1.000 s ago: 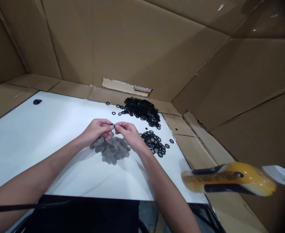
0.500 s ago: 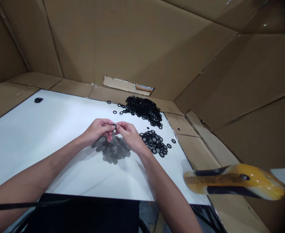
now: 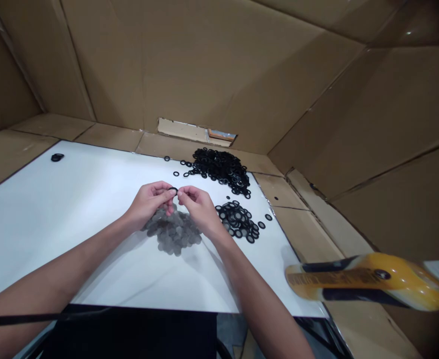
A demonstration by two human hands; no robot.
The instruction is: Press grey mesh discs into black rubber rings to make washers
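Between my two hands, above the table, is a small black rubber ring [image 3: 173,190]. My left hand [image 3: 152,200] pinches it between thumb and fingers. My right hand [image 3: 195,203] is closed at the ring's right side, its fingertips touching it; whether a grey disc is also in the fingers I cannot make out. Just below the hands lies a heap of thin grey mesh discs [image 3: 174,234], partly covered by my left fingers. Right of my right hand sits a pile of black rings with grey discs inside [image 3: 238,219].
A large pile of black rings [image 3: 219,169] stands at the back of the white table [image 3: 103,259], several loose ones beside it. A few black rings [image 3: 57,157] lie far left. A yellow bottle [image 3: 369,279] is at the right edge. Cardboard walls [image 3: 219,70] surround the table.
The black ring has turned and shows more of its outline between my fingers. Both hands stay nearly in place, and the view has shifted slightly.
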